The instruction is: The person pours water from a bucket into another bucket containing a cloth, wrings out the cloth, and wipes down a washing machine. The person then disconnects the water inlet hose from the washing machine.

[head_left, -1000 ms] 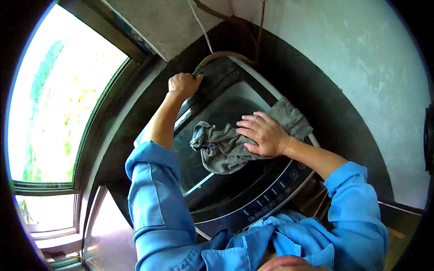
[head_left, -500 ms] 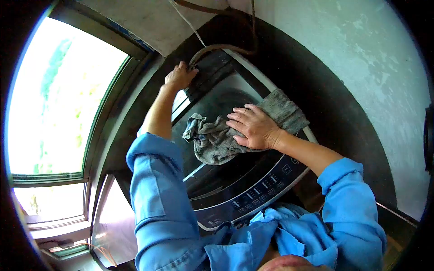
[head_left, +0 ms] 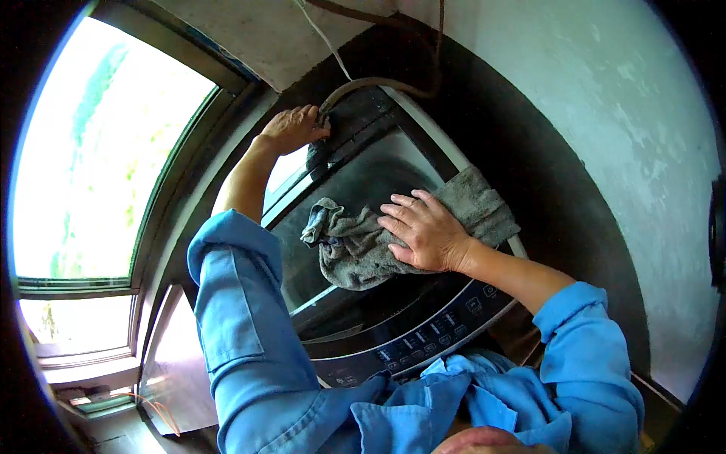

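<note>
A crumpled grey towel (head_left: pixel 355 257) lies across the dark glass lid of a top-loading washing machine (head_left: pixel 397 155), one end hanging over the right rim. My right hand (head_left: pixel 427 231) rests flat on the towel, fingers stretched out and pointing left. At the machine's back left corner, my left hand (head_left: pixel 291 130) has its fingers curled at the end of a brown hose (head_left: pixel 355 85). The fingertips partly hide the hose's end there. Beneath those fingers a dark shape shows on the glossy surface; whether it is a reflection or an object is unclear.
Along the machine's front edge runs a curved control panel (head_left: pixel 423 337). A bright window (head_left: pixel 113 166) stands at left, close to my left arm. A white cord (head_left: pixel 325 38) hangs behind the machine. The wall (head_left: pixel 605 136) curves round the right side.
My left arm has shifted slightly left, its hand staying by the hose end. My right hand remains flat on the towel. The view has moved a little.
</note>
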`<action>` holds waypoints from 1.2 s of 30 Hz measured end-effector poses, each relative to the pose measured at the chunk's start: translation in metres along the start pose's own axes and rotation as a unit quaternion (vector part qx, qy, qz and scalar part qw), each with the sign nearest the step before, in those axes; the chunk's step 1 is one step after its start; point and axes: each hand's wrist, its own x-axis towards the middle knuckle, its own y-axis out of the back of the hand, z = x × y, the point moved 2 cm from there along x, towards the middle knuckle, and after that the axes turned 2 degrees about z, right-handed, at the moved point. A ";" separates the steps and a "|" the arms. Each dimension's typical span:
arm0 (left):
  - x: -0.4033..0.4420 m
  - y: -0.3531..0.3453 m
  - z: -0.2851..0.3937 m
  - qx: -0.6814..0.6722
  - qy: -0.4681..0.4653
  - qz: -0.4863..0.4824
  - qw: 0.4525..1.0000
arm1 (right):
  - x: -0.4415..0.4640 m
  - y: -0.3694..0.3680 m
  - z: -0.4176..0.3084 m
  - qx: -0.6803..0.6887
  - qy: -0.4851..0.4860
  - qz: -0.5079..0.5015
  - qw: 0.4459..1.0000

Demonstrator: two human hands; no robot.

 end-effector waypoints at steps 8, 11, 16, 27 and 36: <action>-0.001 0.002 -0.003 0.032 -0.045 0.005 0.998 | 0.003 0.005 -0.002 0.001 -0.001 -0.009 1.000; 0.000 -0.001 -0.004 0.073 -0.048 0.030 0.996 | 0.004 0.006 -0.002 0.005 -0.004 -0.016 1.000; 0.007 -0.014 -0.016 0.028 -0.030 0.026 0.999 | 0.005 0.005 -0.002 -0.010 0.002 -0.021 1.000; 0.004 -0.009 -0.007 0.029 -0.036 0.051 0.998 | 0.008 0.007 -0.003 -0.011 -0.004 -0.024 1.000; 0.000 -0.010 0.013 0.041 0.123 0.039 0.991 | 0.007 0.008 -0.002 0.006 -0.008 -0.012 1.000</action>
